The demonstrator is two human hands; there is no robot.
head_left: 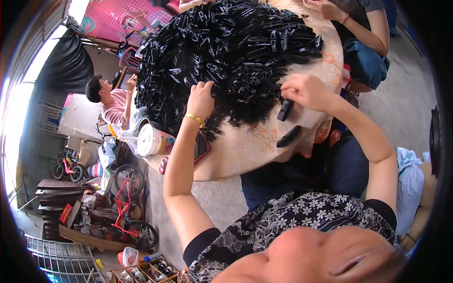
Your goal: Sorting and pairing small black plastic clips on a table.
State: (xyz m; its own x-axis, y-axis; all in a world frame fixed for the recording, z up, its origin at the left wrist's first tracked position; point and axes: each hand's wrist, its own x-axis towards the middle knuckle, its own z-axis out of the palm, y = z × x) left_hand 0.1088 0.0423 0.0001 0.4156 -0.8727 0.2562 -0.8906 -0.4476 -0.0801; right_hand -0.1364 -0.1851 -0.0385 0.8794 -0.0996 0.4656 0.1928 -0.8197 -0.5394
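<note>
A big heap of black plastic pieces (203, 52) covers much of the round table (226, 158). At the heap's near left edge, my left hand (201, 99), with a gold bracelet on its wrist, has its fingers closed and bent down. What they hold, if anything, is hidden. My right hand (309, 92) is over the table's right side, its fingers pinched at the upper end of an elongated black plastic piece (284, 111). A similar black piece (289, 137) lies by itself nearer the table's edge. Smaller black bits (245, 92) lie between my hands.
A lidded cup (150, 140) with a straw stands left of my left forearm. Beside that forearm lies a red-edged phone (202, 146). One person (113, 101) sits at the left, another person's arm (363, 33) is at the far right. A red bicycle (126, 203) stands on the left floor.
</note>
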